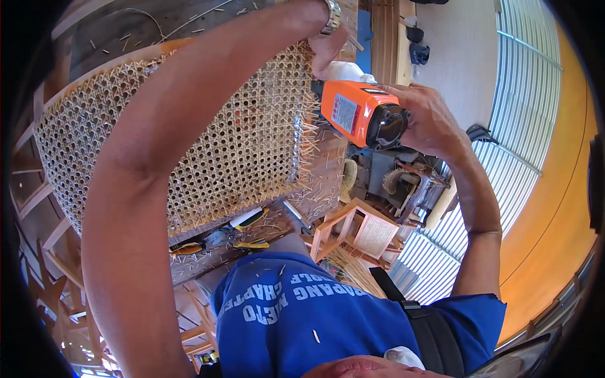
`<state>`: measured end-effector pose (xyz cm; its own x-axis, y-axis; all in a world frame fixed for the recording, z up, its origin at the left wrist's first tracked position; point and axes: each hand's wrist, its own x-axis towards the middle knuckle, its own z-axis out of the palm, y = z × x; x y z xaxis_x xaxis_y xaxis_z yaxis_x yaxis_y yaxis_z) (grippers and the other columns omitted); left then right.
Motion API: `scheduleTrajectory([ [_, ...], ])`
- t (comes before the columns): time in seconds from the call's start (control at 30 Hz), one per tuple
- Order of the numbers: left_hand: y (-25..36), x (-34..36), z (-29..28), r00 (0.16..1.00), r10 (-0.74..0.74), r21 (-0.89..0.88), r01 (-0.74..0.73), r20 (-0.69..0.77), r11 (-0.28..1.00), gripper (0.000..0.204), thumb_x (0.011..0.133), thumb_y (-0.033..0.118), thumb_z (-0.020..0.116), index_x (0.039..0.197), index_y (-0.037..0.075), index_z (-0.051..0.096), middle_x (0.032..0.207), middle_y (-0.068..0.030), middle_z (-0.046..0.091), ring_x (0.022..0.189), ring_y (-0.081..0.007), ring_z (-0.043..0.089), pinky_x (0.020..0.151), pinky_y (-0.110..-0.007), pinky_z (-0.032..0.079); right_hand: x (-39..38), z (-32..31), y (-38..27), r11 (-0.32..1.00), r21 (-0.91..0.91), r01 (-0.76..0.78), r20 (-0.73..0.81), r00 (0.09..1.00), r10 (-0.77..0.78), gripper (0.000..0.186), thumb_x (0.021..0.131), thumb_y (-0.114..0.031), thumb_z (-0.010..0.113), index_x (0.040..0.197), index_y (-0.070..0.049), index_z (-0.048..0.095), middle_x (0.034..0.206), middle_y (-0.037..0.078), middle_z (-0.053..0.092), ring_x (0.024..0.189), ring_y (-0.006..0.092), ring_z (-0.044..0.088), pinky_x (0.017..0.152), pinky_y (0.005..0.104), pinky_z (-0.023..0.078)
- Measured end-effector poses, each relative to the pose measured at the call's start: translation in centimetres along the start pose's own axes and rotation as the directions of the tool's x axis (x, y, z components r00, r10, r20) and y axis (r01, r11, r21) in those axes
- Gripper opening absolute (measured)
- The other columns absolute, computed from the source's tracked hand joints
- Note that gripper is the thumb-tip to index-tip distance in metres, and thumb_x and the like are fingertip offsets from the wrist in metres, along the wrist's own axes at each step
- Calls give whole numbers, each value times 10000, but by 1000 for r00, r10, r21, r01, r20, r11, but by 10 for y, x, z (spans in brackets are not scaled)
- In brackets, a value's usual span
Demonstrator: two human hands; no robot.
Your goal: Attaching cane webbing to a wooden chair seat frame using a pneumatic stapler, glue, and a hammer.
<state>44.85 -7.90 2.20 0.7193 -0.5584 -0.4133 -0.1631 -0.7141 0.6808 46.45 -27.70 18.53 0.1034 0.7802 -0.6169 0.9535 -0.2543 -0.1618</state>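
A woven cane panel (239, 145) lies before me, with frayed strand ends along its right edge. My left hand (328, 50), a metal watch (332, 17) on its wrist, reaches over the panel to its far right corner. Its fingers are bent together and press down at the edge; their tips are partly hidden. My right hand (425, 116) is wrapped round an orange staple gun (353, 110) with a black end cap. The gun's nose meets the panel's right edge, just nearer than my left fingers. Something white (350, 70) shows behind the gun.
Yellow-and-black pliers (252, 244) and a yellow-handled cutter (252, 218) lie on the wooden worktable (328, 154) along the panel's near edge. Cut cane bits litter the tabletop. Wooden chair frames (356, 230) stand at lower right and left. A corrugated metal sheet (520, 94) is at far right.
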Motion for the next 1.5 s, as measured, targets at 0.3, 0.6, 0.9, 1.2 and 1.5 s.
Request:
scheduleTrajectory([
  [0.3, -23, 26, 35, 863, 329, 206, -267, -384, 941, 259, 690, 99, 651, 914, 31, 759, 894, -173, 738, 801, -314, 692, 694, -428, 541, 10, 5, 1, 1000, 4, 5, -73, 997, -4, 568, 670, -90, 851, 1211, -76, 678, 928, 120, 745, 821, 314, 709, 795, 453, 532],
  [0.6, -12, 18, 46, 879, 254, 146, -213, -403, 966, 252, 731, 92, 592, 897, 42, 775, 855, -187, 736, 801, -342, 697, 705, -442, 539, 19, 3, -6, 996, -74, -41, -50, 998, 37, 617, 677, -115, 875, 1258, -88, 670, 953, 132, 755, 838, 310, 718, 830, 432, 523],
  [0.9, -23, 29, 39, 868, 205, 160, -147, -451, 976, 272, 731, 185, 650, 931, 58, 783, 909, -185, 744, 837, -353, 702, 723, -456, 545, 24, -4, -8, 994, 5, -107, -37, 994, 107, 570, 690, -82, 832, 1240, -69, 683, 962, 158, 739, 864, 349, 696, 848, 447, 514],
  [1.2, -37, 58, 39, 800, 381, 272, -281, -463, 921, 290, 766, 235, 713, 998, 65, 750, 937, -161, 741, 866, -324, 703, 735, -459, 548, 44, -25, -36, 941, 22, -338, 90, 938, 335, 495, 684, 65, 675, 1168, -33, 710, 873, 166, 731, 805, 330, 705, 812, 436, 538],
  [1.5, -31, 62, 34, 883, 189, 226, -98, -429, 969, 226, 762, 217, 773, 972, 134, 766, 994, -104, 745, 944, -269, 707, 783, -437, 555, 57, -33, -65, 925, -125, -359, 107, 922, 372, 503, 732, 17, 672, 1216, -115, 709, 833, 161, 733, 780, 319, 727, 758, 419, 571],
])
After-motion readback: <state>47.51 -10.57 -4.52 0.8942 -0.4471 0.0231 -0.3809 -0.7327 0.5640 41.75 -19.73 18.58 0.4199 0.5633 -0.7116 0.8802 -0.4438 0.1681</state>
